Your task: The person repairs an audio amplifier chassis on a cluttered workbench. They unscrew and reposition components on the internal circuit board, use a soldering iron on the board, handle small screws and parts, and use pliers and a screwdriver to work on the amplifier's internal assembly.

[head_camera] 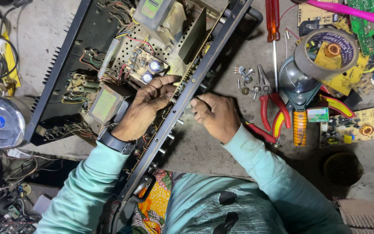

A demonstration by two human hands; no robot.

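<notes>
**Open amplifier chassis, both hands at the front panel: slip and snag risks**

Head view: open black metal amplifier chassis (66, 56) lies tilted on the grey concrete tabletop (204, 151), its long black front panel rail (182, 104) running diagonally between the hands.

Left hand (146, 108) is inside, fingers curled and pressing on the rail's inner edge near the blue capacitors (151, 71); can't tell if it pinches anything. Right hand (215, 115) is half-closed on the outer face, fingertips at the rail; any part held is hidden.

Risks, my read:
- Left knuckles sit just beside loose coloured wiring (130, 34); a jerk could tear a joint.
- Small loose silver screws (244, 76) near the red-handled pliers (271, 108) could get knocked off.
</notes>
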